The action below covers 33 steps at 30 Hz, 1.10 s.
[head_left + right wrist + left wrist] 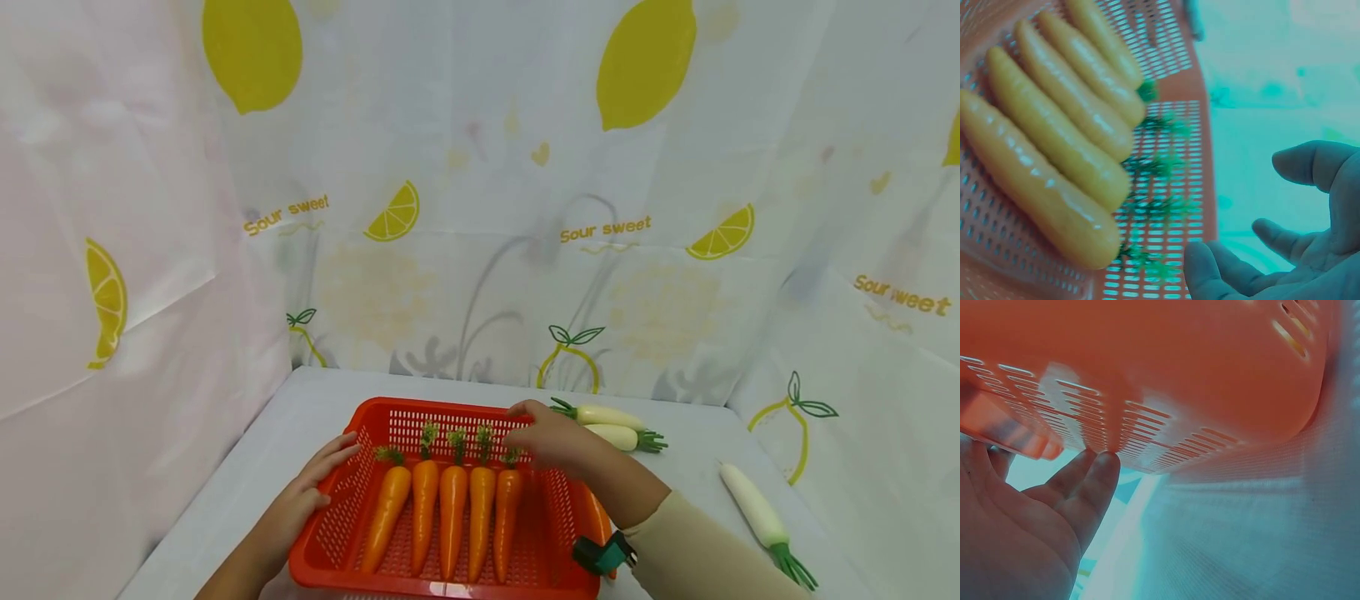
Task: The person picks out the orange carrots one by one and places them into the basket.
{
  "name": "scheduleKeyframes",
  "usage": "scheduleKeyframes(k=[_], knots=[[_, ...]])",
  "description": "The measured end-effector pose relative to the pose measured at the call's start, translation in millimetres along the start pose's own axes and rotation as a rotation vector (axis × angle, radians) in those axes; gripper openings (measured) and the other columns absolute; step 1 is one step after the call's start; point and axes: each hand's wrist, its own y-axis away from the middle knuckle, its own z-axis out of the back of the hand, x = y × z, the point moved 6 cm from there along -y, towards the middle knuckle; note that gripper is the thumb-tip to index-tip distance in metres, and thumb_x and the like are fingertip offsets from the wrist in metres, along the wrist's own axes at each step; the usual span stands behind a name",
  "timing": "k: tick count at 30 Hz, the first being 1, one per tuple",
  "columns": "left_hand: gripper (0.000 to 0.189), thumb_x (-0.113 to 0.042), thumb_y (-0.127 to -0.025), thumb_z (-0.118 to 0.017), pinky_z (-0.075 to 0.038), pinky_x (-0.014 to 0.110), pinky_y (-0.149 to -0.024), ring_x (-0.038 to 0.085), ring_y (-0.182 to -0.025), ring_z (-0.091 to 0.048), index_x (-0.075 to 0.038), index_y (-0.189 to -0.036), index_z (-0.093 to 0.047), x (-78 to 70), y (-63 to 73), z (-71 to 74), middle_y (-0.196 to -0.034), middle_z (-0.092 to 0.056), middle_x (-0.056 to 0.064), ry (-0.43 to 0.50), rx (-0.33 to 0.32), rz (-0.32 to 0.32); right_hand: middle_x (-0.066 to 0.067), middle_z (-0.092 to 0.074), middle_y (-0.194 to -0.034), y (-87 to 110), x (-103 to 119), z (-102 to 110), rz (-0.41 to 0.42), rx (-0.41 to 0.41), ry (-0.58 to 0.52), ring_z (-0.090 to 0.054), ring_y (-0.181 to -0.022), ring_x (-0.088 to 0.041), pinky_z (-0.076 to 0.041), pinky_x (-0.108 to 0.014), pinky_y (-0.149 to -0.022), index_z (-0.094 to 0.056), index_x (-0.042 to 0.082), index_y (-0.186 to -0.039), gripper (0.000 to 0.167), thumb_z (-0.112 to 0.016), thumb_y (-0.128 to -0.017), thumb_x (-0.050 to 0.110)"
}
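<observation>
A red plastic basket (pixel 408 408) with slotted walls stands on the white table. Inside it several carrots (pixel 452 517) lie side by side, their green tops towards the far wall. My left hand (pixel 300 500) is at the basket's left side; in the left wrist view its fairly straight fingers (pixel 1105 472) touch the slotted wall from outside. Above the far right part of the basket hovers my right hand (pixel 551 437), fingers spread. The right wrist view shows that hand (pixel 1310 250) holding nothing, beside the basket's rim and the carrots' green tops.
Two white radishes (pixel 611 417) lie behind the basket at the right, and another white radish (pixel 757 508) lies farther right. An orange carrot (pixel 598 521) shows outside the basket's right side, partly hidden by my right arm. Lemon-print cloth (pixel 480 275) encloses the table.
</observation>
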Motion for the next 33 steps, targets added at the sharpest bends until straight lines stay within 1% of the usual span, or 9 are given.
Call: scheduleKeyframes(k=[3,6,11,13,16,20,23,27,33], knots=[[0.074,0.006,-0.089,-0.037,-0.06,0.041,-0.093,0.045,-0.157,-0.009,-0.01,-0.161,-0.039,2.2,1.4,0.3,-0.176,-0.009,0.002,0.01,-0.003,0.008,-0.017,-0.054,-0.144,6.0,1,4,0.017,0.007,-0.045,-0.06,-0.12,-0.033,-0.057,-0.05,-0.092,-0.054,0.01,-0.141,0.055,-0.074,-0.092,0.022],[0.074,0.006,-0.088,-0.036,-0.058,0.034,-0.095,0.037,-0.156,-0.012,-0.01,-0.16,-0.041,3.0,2.7,0.2,-0.175,-0.011,0.001,-0.016,0.003,-0.009,-0.018,-0.052,-0.147,11.0,0,9,0.028,0.023,-0.084,-0.06,-0.121,-0.036,-0.057,-0.051,-0.094,-0.054,0.01,-0.141,0.053,-0.073,-0.093,0.023],[0.073,0.006,-0.088,-0.036,-0.051,0.023,-0.096,-0.003,-0.146,-0.026,-0.009,-0.159,-0.042,3.4,2.9,-1.6,-0.174,-0.014,0.002,-0.057,0.023,-0.066,-0.02,-0.052,-0.147,20.4,-8,18,0.046,0.064,-0.124,-0.06,-0.119,-0.034,-0.055,-0.047,-0.095,-0.054,0.008,-0.142,0.051,-0.071,-0.097,0.025],[0.073,0.006,-0.089,-0.036,-0.052,0.024,-0.096,-0.013,-0.137,-0.03,-0.009,-0.16,-0.042,4.1,3.0,-2.2,-0.174,-0.014,0.002,-0.043,0.027,-0.065,-0.022,-0.051,-0.147,24.4,-11,21,0.06,0.081,-0.138,-0.06,-0.119,-0.033,-0.055,-0.049,-0.098,-0.052,0.005,-0.143,0.051,-0.069,-0.099,0.025],[0.073,0.006,-0.089,-0.035,-0.054,0.028,-0.096,-0.006,-0.14,-0.03,-0.01,-0.16,-0.041,5.3,3.6,-2.6,-0.174,-0.012,0.001,-0.028,0.03,-0.049,-0.023,-0.051,-0.146,29.2,-16,27,0.083,0.102,-0.151,-0.06,-0.119,-0.03,-0.054,-0.05,-0.101,-0.05,0.002,-0.143,0.053,-0.067,-0.1,0.026],[0.074,0.006,-0.089,-0.035,-0.055,0.03,-0.095,0.023,-0.152,-0.02,-0.01,-0.161,-0.04,4.1,3.1,-2.9,-0.175,-0.012,0.001,-0.034,0.022,-0.037,-0.019,-0.056,-0.138,33.2,-25,39,0.117,0.121,-0.171,-0.06,-0.12,-0.031,-0.054,-0.046,-0.099,-0.052,0.003,-0.141,0.05,-0.067,-0.101,0.029],[0.074,0.006,-0.088,-0.035,-0.054,0.027,-0.095,0.036,-0.155,-0.011,-0.01,-0.16,-0.042,1.3,1.8,-2.9,-0.174,-0.013,0.001,-0.052,0.009,-0.04,-0.018,-0.059,-0.132,36.6,-33,50,0.143,0.125,-0.188,-0.06,-0.118,-0.033,-0.055,-0.041,-0.096,-0.052,0.003,-0.14,0.048,-0.065,-0.102,0.028],[0.074,0.006,-0.087,-0.036,-0.053,0.025,-0.094,0.033,-0.155,-0.01,-0.011,-0.159,-0.043,-1.2,0.6,-2.5,-0.174,-0.015,0.001,-0.065,-0.001,-0.04,-0.021,-0.058,-0.133,40.8,-48,60,0.153,0.114,-0.22,-0.062,-0.111,-0.029,-0.054,-0.039,-0.094,-0.048,-0.001,-0.144,0.052,-0.064,-0.103,0.027],[0.073,0.006,-0.089,-0.036,-0.055,0.028,-0.094,0.0,-0.143,-0.027,-0.012,-0.16,-0.043,0.3,2.1,-0.8,-0.174,-0.014,-0.001,-0.057,0.0,-0.042,-0.018,-0.061,-0.131,42.5,-71,63,0.16,0.08,-0.247,-0.063,-0.107,-0.025,-0.054,-0.041,-0.092,-0.047,-0.002,-0.143,0.052,-0.063,-0.103,0.027]])
